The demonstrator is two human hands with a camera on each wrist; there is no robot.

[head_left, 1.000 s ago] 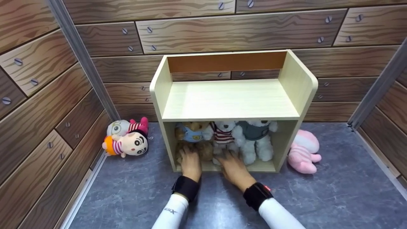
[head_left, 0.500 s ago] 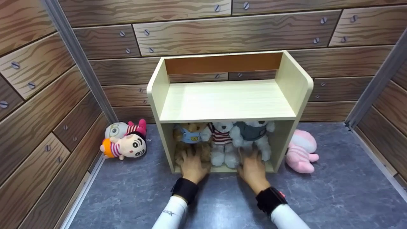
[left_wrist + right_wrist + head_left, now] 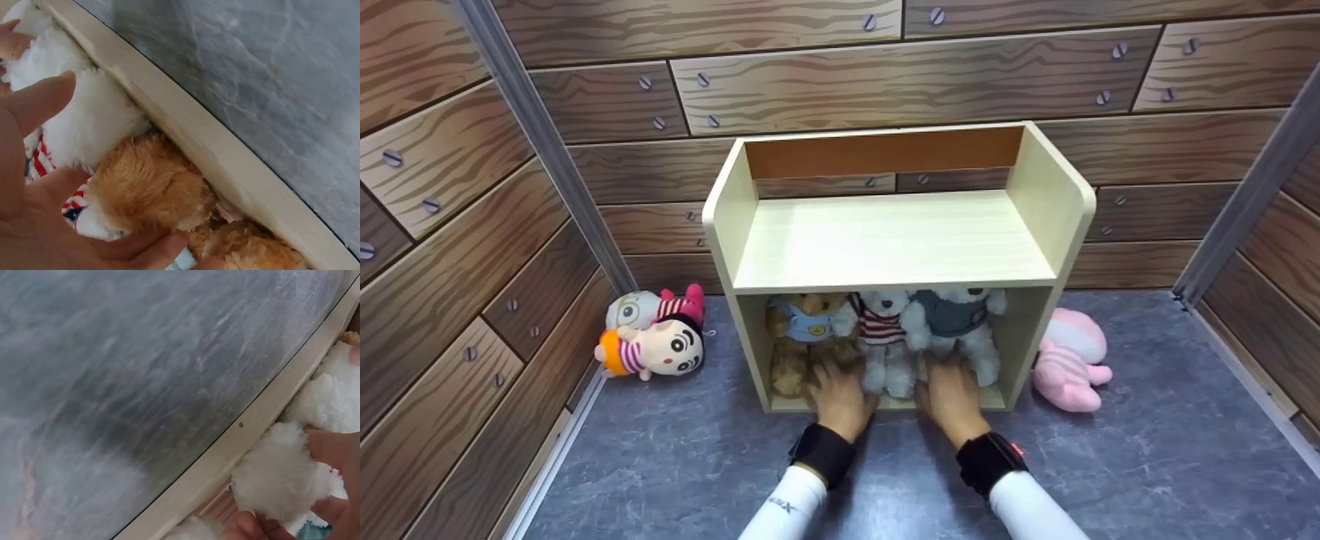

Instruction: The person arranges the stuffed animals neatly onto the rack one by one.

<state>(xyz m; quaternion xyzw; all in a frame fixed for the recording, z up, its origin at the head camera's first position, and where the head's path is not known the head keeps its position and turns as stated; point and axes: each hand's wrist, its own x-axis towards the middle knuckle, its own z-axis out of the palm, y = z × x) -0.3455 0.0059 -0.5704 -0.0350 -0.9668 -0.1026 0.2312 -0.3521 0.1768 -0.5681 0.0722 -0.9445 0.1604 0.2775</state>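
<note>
Three teddy bears sit side by side in the lower compartment of a pale wooden shelf point(image 3: 900, 240). At the left is a brown bear point(image 3: 789, 366) in a light blue top, in the middle a white bear point(image 3: 881, 326) in a red-striped shirt. A white bear in a dark green sweater point(image 3: 956, 315) sits at the right. My left hand point(image 3: 840, 397) touches the brown bear's leg, its fingers extended beside the brown foot point(image 3: 152, 183) and its thumb apart over white fur. My right hand point(image 3: 952, 394) has thumb and bent fingers around the green-sweater bear's foot point(image 3: 281, 475).
On the floor left of the shelf lie two dolls, one with a striped top and round face point(image 3: 664, 346), the other partly behind it point(image 3: 634, 309). A pink plush toy point(image 3: 1072, 364) leans by the shelf's right side. Wood-patterned walls point(image 3: 825, 82) enclose the floor.
My right hand has moved right, from the striped bear to the green-sweater bear. My left hand has shifted right across the brown bear's legs. The head view has shifted slightly.
</note>
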